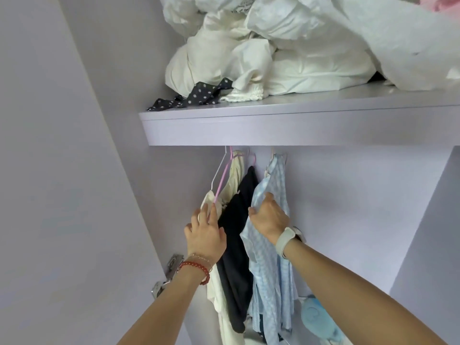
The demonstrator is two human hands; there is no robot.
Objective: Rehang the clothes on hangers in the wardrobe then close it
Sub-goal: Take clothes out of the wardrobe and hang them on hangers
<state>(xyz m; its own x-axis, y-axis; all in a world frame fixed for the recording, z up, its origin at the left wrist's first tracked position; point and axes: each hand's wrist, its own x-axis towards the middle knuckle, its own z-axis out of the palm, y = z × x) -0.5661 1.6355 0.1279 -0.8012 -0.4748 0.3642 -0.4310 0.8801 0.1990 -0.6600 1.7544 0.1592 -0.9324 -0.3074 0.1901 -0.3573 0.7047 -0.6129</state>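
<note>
R hand (270, 219) has a fistful of blue shirt (271, 267), which hangs on the rail. L hand (206, 231), fingers straight, presses the cream top (216, 282) just left. If I tug, I reckon the shirt slips off its hanger.

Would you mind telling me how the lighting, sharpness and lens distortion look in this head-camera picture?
Head view: light is soft and even, with no glare. A shadow lies under the shelf. The wide lens slants the wardrobe walls. Both the left hand and right hand look sharp; the white bedding at upper right looks smeared.
</note>
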